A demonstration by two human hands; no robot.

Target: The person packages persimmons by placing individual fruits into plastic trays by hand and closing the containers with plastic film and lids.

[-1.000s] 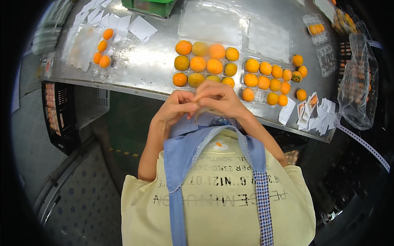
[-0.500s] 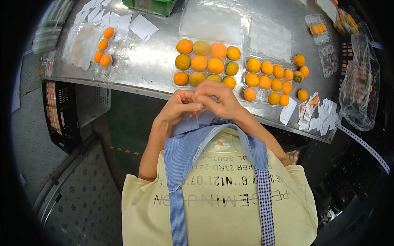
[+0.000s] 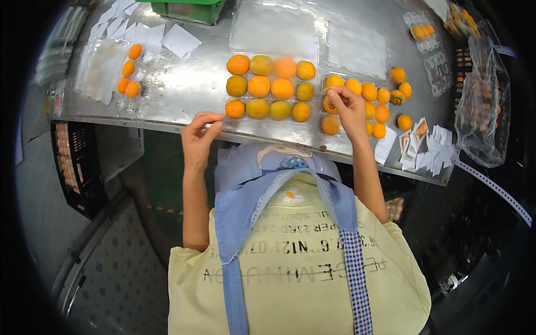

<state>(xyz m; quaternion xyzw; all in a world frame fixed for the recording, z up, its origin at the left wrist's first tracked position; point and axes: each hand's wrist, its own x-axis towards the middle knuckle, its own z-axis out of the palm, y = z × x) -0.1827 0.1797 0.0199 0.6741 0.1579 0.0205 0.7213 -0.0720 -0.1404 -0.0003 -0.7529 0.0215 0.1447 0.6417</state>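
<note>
My left hand (image 3: 200, 137) is by the table's front edge, left of the middle tray. Its thumb and fingers are apart, and nothing shows in them. Over the right-hand clear plastic tray (image 3: 349, 124) is my right hand (image 3: 347, 109), thumb and fingertips pinched together; I cannot make out what is between them. That tray holds several round orange fruits (image 3: 330, 125), some covered by the hand. Between my hands stands the middle clear tray (image 3: 310, 120), filled with rows of larger orange and yellow-green fruits (image 3: 258, 86). Its lid (image 3: 273, 30) is folded back.
At the left lies another clear tray (image 3: 97, 75) with several fruits. Papers (image 3: 181, 40) and a green basket (image 3: 187, 10) are at the back. Loose fruits (image 3: 404, 121), printed cards (image 3: 413, 144) and a plastic-lined crate (image 3: 480, 106) are at the right.
My hands were pinched together in front of the middle tray. They have parted: the left moved left to the table edge, the right moved right and up over the right tray. The view shifted slightly.
</note>
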